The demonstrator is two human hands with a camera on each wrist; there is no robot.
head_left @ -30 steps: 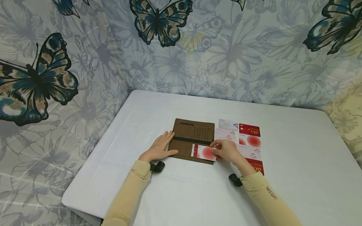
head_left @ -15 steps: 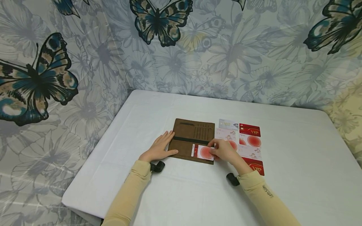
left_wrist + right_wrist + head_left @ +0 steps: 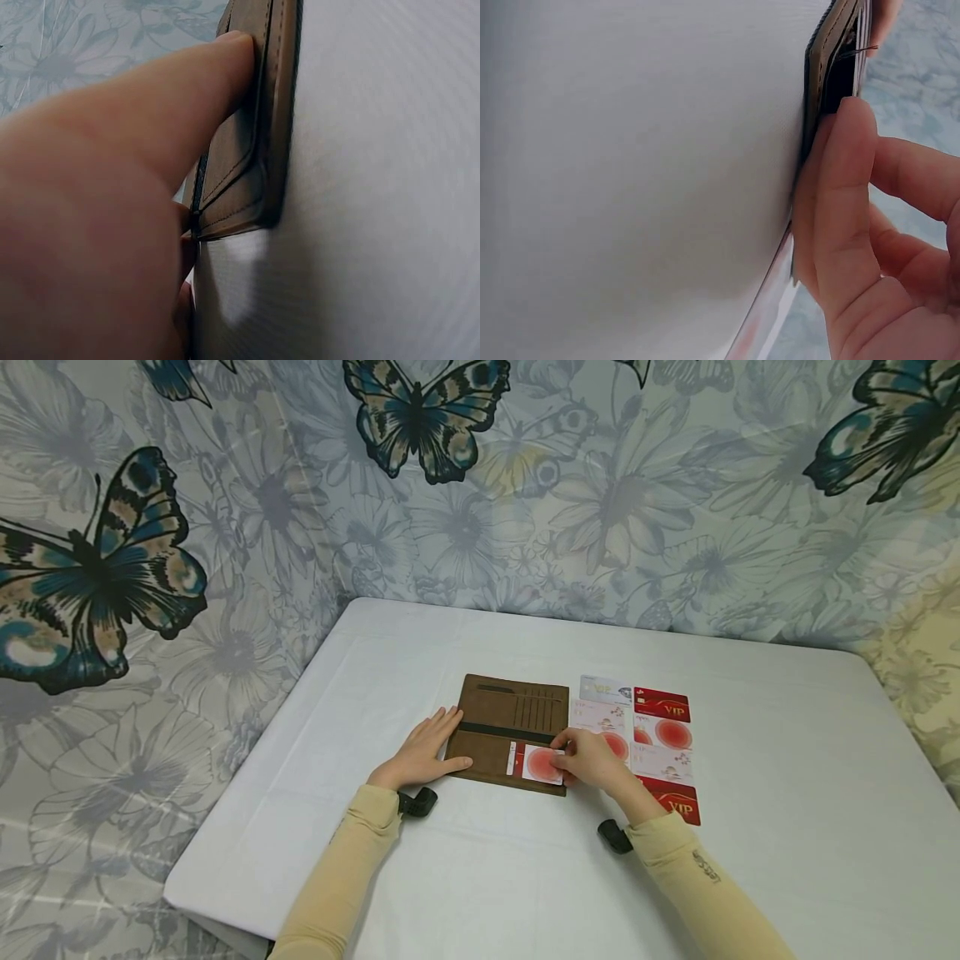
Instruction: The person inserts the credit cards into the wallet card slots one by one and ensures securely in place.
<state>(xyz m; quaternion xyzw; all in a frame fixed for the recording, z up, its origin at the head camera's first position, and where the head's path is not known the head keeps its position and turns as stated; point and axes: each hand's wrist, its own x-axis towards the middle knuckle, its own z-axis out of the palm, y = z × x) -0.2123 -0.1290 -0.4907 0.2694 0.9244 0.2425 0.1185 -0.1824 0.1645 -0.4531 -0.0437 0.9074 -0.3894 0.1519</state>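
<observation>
1. The right hand (image 3: 592, 760) pinches a card (image 3: 542, 764), which lies on the open wallet (image 3: 510, 727).
2. The left hand (image 3: 420, 753), fingers flat, presses the wallet's left edge.
3. More cards (image 3: 663, 735) lie just right of the pinch.

Your wallet (image 3: 510, 731) lies open mid-table (image 3: 787, 827). At its 9 o'clock rests your left hand (image 3: 420, 758); at 3 o'clock lies the grid of cards (image 3: 660, 735). On its 5 o'clock corner sits one card (image 3: 536, 764), your right hand (image 3: 596, 762) pinching it.
</observation>
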